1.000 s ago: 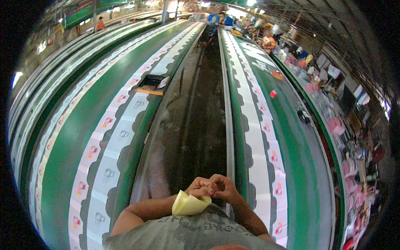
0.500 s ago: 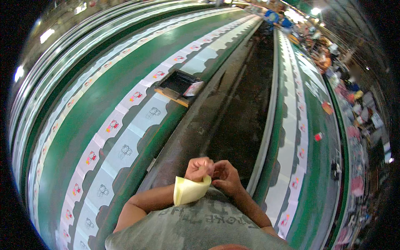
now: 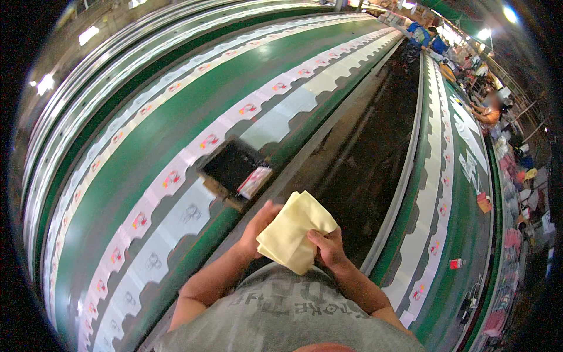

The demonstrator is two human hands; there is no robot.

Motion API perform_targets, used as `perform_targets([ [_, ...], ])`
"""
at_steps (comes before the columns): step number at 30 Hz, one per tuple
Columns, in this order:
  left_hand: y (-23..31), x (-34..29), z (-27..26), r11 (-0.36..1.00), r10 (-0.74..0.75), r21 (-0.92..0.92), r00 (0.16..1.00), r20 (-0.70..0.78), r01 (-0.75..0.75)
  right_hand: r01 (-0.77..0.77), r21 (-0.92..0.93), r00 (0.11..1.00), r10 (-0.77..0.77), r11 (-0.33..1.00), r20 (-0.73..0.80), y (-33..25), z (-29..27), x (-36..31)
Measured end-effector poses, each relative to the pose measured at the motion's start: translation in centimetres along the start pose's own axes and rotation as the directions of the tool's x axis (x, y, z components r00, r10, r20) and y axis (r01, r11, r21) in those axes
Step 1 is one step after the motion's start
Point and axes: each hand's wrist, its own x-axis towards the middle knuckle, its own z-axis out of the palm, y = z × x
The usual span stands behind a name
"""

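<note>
A folded pale yellow cloth (image 3: 294,233) is up in front of my chest. My right hand (image 3: 331,249) is closed on its right edge, thumb on top and fingers hidden beneath. My left hand (image 3: 258,227) is at the cloth's left edge, smeared by motion, its fingers partly behind the cloth, so I cannot tell whether it grips. Ahead and to the left, a dark wooden-edged printing frame (image 3: 227,164) lies over a strip of pale blue cloth pieces (image 3: 176,229). A red-and-white packet or card (image 3: 255,181) rests on the frame's near right corner.
A long green table (image 3: 153,123) on the left carries rows of scalloped pieces with small printed figures. Another green table (image 3: 463,229) runs along my right, holding a small red-and-white box (image 3: 456,264). Between them runs a dark wet-looking aisle (image 3: 358,158). Other people work far right.
The yellow cloth has come from around my left wrist to in front of my chest, now in my right hand. My hands have moved apart. The view has shifted, bringing the frame nearer.
</note>
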Motion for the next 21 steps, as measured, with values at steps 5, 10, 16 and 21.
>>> perform_targets([
  [5, -1.9, 7.5, -3.2, 0.995, 0.034, -0.094, 0.998, 0.045, -0.03, 0.1, -0.274, 0.984, -0.136, 0.956, -0.115, -1.5, -4.2, 9.2],
  [10, 0.4, 15.1, -1.8, 0.95, 0.119, 0.299, 0.991, -0.069, -0.093, -0.08, -0.211, 0.995, 0.067, 0.974, -0.07, -3.4, -6.8, 14.1],
  [16, 2.2, 22.1, -1.6, 0.918, 0.25, 0.33, 0.967, -0.044, -0.222, -0.358, -0.213, 0.934, 0.35, 0.909, -0.076, -6.6, -10.9, 20.9],
  [21, 2.6, 27.9, -2.5, 0.788, 0.446, 0.548, 0.874, -0.194, -0.281, -0.394, -0.149, 0.919, 0.387, 0.907, -0.078, -7.7, -13.5, 28.1],
])
